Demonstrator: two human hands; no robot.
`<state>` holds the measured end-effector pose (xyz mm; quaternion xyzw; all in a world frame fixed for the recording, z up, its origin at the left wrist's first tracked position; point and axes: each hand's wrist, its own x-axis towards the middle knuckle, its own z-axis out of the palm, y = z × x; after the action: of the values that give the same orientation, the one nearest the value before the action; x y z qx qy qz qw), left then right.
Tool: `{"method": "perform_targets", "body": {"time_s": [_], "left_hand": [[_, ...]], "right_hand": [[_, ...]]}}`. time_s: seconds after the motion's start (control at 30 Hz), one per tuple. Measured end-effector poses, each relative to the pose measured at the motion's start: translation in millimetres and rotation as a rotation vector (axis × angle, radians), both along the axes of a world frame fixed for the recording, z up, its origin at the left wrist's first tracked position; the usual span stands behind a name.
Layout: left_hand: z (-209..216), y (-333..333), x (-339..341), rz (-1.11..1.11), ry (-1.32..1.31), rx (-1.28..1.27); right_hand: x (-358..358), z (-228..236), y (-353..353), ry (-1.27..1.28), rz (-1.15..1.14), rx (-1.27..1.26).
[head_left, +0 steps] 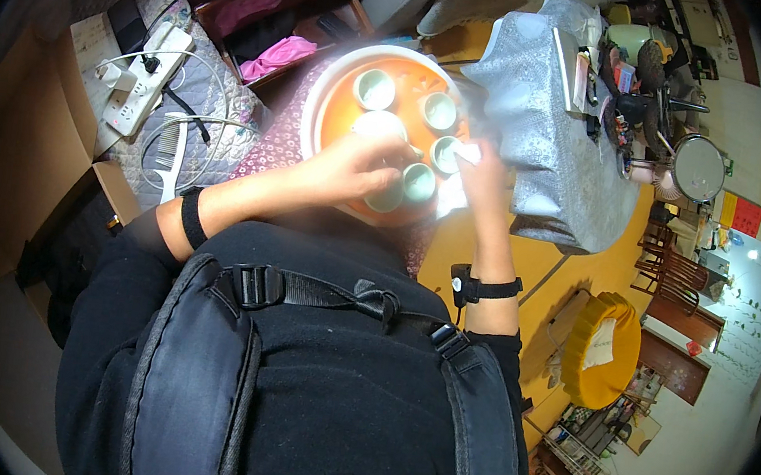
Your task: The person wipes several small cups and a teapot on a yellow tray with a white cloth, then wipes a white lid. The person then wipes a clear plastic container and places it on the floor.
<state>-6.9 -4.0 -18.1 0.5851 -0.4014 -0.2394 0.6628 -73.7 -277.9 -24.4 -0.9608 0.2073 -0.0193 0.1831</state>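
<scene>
On my lap rests a round tray (313,103) with a white rim and an orange inside. Several small pale green cups stand in it, among them one cup at the far side (375,90), one at the right (438,111) and one at the near side (419,183). My left hand (365,165) reaches over the tray with curled fingers, just by a glaring white rounded vessel (381,125); what it grips is hidden. My right hand (484,174), smeared by motion, pinches a white tissue (469,152) beside a cup (446,154) at the tray's right edge.
At left, a power strip (148,80), a white comb (170,157) and cables lie on a quilted cover. An open drawer with pink cloth (279,59) is beyond. To the right stands a table under a silvery cloth (552,135), then a yellow-covered stool (604,350).
</scene>
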Motion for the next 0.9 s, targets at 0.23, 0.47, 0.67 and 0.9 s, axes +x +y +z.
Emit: {"method": "perform_targets", "body": {"time_s": [0.23,0.47,0.67,0.9], "left_hand": [[-0.7,-2.8,-2.1,-0.014,-0.035,-0.003],[-0.6,0.8,-1.6,0.021,0.007,-0.019],[-3.9,-2.1,-3.4,-0.004,0.012,-0.016],[0.5,2.7,1.0,0.114,-0.087,-0.027]], "right_hand": [[31.4,43.0,15.8,-0.141,0.029,-0.049],[57.2,31.3,31.1,-0.263,0.446,0.096],[54.1,9.1,35.9,-0.117,0.451,-0.088],[66.4,6.2,42.5,-0.300,0.521,-0.085]]}}
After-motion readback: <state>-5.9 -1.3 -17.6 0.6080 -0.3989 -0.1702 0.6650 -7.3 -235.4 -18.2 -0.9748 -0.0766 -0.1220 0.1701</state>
